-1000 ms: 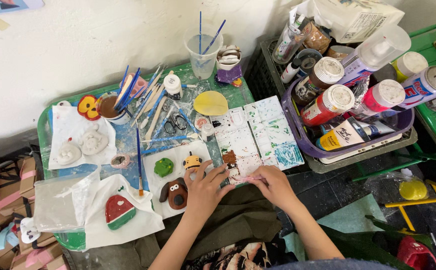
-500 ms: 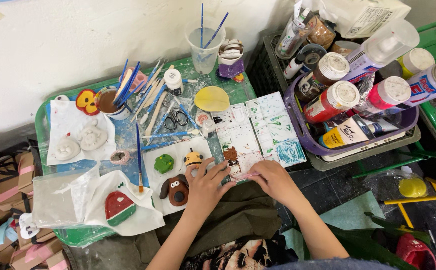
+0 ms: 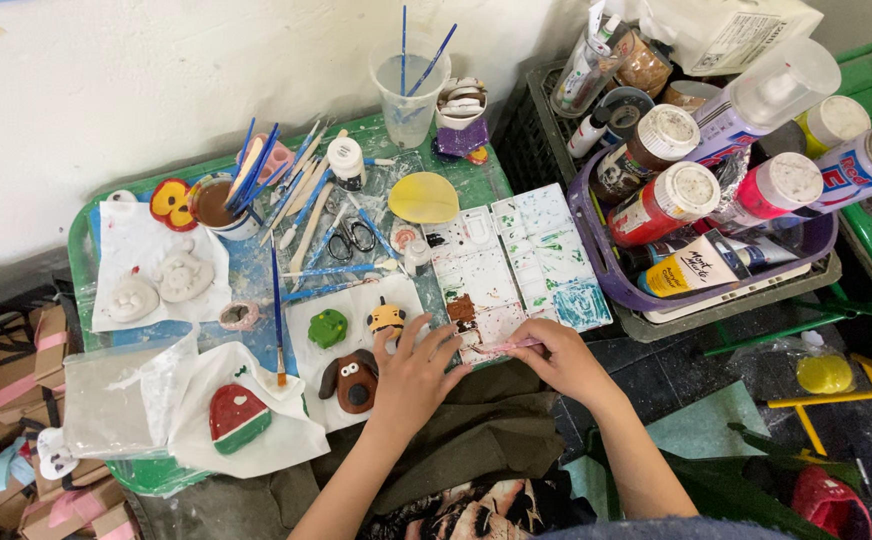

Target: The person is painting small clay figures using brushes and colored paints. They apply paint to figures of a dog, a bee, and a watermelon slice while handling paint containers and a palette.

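Cluttered green bench (image 3: 96, 215) fills the left half of the frame, pushed up against a white wall. Your right hand (image 3: 556, 360), low and just right of centre, has its fingers pinched around a thin pink-handled brush (image 3: 504, 346) whose tip sits by the brown patch on the white paint palette (image 3: 516, 262). Your left hand (image 3: 414, 375) lies flat with fingers spread and gripping nothing, resting on the white paper right beside the brown dog figure (image 3: 350, 379). Just above it are a small yellow figure (image 3: 387, 318) and a green frog figure (image 3: 327, 328). A watermelon slice piece (image 3: 237, 417) sits lower left. Upper right, a purple basket (image 3: 616, 288) holds paint bottles.
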